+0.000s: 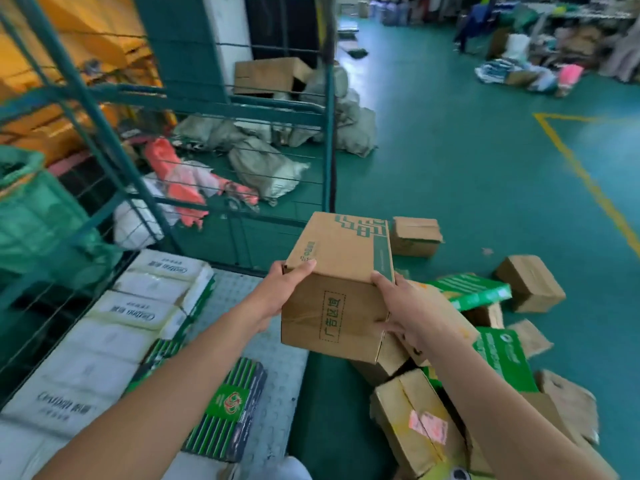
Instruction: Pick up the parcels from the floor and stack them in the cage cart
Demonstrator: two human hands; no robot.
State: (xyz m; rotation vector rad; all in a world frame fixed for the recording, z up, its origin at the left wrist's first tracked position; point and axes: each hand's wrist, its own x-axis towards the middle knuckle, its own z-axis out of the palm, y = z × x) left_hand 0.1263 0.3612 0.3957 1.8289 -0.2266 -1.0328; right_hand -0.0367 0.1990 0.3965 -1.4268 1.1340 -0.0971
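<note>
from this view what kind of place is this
Most likely a parcel sorting warehouse: a green wire cage cart, cardboard parcels heaped on a painted floor, and filled sacks beyond.

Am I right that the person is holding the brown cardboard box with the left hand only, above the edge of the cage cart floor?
Not quite: the head view shows both hands on the brown cardboard box, the left hand and the right hand. It is held above the edge of the cage cart floor.
</note>
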